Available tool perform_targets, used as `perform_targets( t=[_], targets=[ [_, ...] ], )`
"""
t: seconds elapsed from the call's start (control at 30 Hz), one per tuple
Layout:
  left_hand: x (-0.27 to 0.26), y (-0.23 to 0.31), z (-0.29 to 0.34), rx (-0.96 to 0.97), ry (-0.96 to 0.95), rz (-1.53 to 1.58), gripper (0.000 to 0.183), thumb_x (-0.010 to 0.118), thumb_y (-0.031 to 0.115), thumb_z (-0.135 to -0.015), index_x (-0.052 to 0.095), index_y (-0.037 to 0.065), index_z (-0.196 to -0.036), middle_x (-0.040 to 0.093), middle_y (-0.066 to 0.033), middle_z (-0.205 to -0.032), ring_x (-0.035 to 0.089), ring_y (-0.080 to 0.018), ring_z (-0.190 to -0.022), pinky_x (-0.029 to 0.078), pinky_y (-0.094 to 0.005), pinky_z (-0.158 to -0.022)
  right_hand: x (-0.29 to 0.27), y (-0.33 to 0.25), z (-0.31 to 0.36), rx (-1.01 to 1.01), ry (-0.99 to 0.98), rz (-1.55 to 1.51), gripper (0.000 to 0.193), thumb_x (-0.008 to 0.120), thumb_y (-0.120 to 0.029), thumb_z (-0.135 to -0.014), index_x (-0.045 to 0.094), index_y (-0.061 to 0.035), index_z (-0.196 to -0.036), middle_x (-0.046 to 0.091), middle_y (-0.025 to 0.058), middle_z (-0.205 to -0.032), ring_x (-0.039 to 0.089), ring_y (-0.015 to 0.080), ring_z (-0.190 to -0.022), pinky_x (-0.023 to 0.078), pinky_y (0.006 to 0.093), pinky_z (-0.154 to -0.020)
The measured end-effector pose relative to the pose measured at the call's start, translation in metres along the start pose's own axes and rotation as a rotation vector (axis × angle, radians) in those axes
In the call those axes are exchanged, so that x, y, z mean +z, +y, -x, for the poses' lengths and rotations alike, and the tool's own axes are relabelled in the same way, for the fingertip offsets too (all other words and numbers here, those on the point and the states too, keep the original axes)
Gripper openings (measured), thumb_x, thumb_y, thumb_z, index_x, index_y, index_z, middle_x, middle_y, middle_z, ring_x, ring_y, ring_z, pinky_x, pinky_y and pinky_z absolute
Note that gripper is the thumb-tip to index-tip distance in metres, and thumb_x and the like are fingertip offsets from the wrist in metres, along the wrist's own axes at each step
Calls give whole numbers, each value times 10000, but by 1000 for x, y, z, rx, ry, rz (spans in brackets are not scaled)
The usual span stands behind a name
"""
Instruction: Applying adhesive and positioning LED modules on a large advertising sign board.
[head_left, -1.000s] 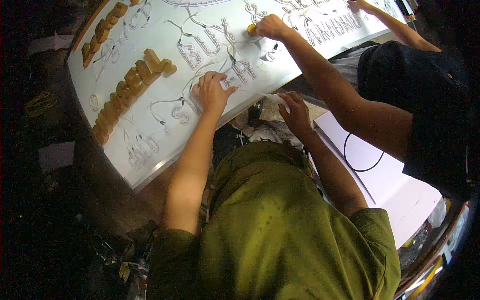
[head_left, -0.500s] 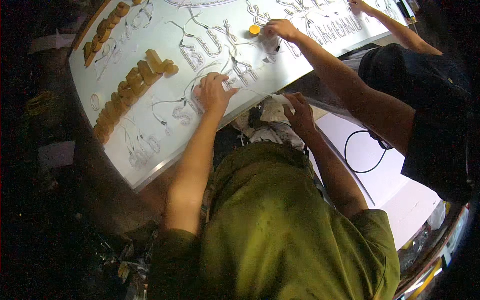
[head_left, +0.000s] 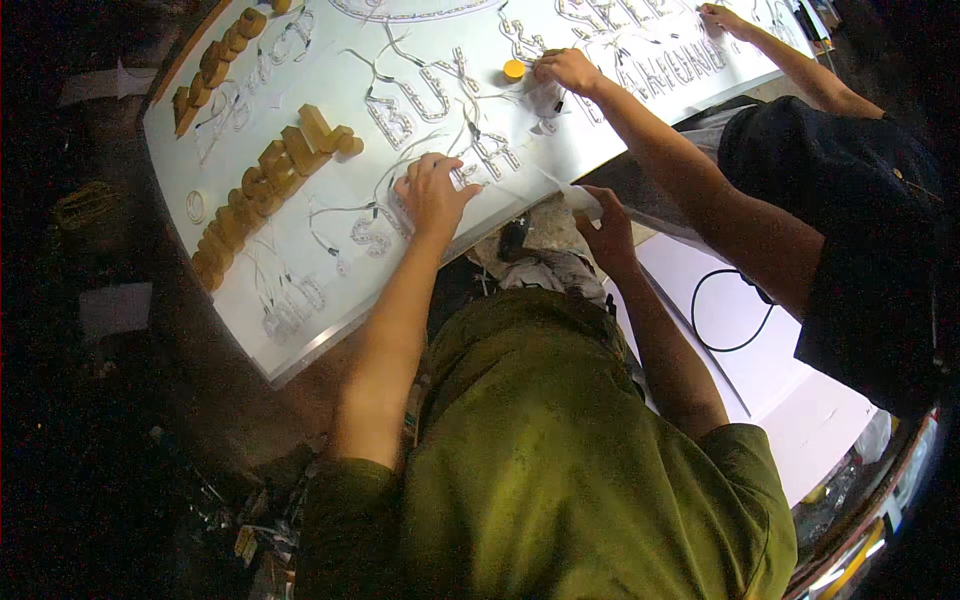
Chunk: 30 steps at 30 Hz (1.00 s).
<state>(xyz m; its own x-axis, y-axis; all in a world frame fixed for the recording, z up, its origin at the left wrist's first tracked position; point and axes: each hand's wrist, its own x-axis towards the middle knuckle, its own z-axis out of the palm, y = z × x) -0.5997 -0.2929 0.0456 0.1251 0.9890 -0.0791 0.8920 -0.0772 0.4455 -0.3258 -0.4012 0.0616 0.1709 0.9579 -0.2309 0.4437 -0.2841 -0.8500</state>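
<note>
My left hand (head_left: 433, 198) rests on the white tabletop over a clear letter outline, its thumb stretched away from the bent fingers; what lies under the palm is hidden. At the table's near edge, my right hand (head_left: 608, 228) grips a small white squeeze bottle (head_left: 582, 201) whose thin tip points up and left toward the table. Between the hands and beyond them lie clear letter outlines with thin wires and strips, among them a letter piece (head_left: 495, 155) just right of my left hand. An S-shaped outline (head_left: 370, 236) lies to the left of my left wrist.
A co-worker in dark clothing (head_left: 830, 190) leans in from the right, one hand (head_left: 568, 72) near a yellow round cap (head_left: 513, 70). Gold block letters (head_left: 262, 190) and a tape roll (head_left: 195, 207) sit on the left. A white board (head_left: 745, 350) with a black cable lies at right.
My right hand has shifted slightly, and the white bottle shows more plainly, its tip lifted a little. My left hand has moved slightly right and down. The co-worker's hands have barely moved.
</note>
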Motion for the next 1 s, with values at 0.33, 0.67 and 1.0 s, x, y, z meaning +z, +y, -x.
perform_targets(
  t=[0.33, 0.67, 1.0],
  targets=[
    [0, 1, 1, -8, -14, -9, 480, 934, 356, -645, 759, 208, -1066, 643, 30, -1209, 555, -221, -1203, 319, -464, -1020, 35, 5, -38, -31, 134, -16, 378, 787, -104, -842, 660, -30, -1190, 668, 179, -1092, 665, 335, -1022, 523, 421, -911],
    [6, -3, 3, 53, 58, 11, 467, 939, 336, -642, 744, 203, -1045, 630, 26, -1152, 545, -207, -1154, 305, -458, -1007, 45, -7, -57, 6, 177, -28, 362, 742, -44, -826, 675, -36, -1182, 679, 169, -1093, 664, 333, -1015, 513, 398, -902],
    [5, -1, 0, -13, -3, -3, 458, 934, 336, -642, 759, 197, -1041, 634, 26, -1172, 544, -212, -1176, 307, -468, -1028, 56, -2, -16, -73, 305, 149, 366, 763, -22, -807, 599, 3, -1133, 614, 202, -987, 598, 383, -906, 489, 455, -817]
  ],
)
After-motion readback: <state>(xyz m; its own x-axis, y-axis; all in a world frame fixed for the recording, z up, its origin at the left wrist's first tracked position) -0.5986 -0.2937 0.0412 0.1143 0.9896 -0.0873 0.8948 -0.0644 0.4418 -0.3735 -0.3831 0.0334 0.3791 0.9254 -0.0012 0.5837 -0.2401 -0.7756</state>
